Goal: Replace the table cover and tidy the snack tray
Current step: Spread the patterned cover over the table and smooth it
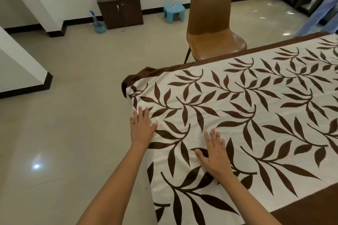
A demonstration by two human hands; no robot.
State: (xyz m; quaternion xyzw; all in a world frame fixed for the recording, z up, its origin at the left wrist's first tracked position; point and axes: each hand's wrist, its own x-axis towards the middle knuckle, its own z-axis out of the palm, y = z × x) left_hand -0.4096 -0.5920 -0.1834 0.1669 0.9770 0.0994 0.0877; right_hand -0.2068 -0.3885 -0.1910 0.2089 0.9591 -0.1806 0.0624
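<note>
A cream table cover (pixel 237 107) printed with brown leaves and edged with a brown border lies spread over the table. My left hand (pixel 141 127) lies flat on the cover at the table's left end, fingers straight, a ring on one finger. My right hand (pixel 214 153) presses flat on the cover a little nearer to me, fingers spread. The cover's far left corner (pixel 133 80) is bunched and hangs over the edge. No snack tray is in view.
A brown chair (pixel 210 23) stands at the table's far side. Against the far wall are a dark wooden cabinet (pixel 120 8), a blue plastic stool (pixel 173 12) and a blue bucket with a brush (pixel 98 24). Glossy tiled floor (pixel 64 133) stretches to the left.
</note>
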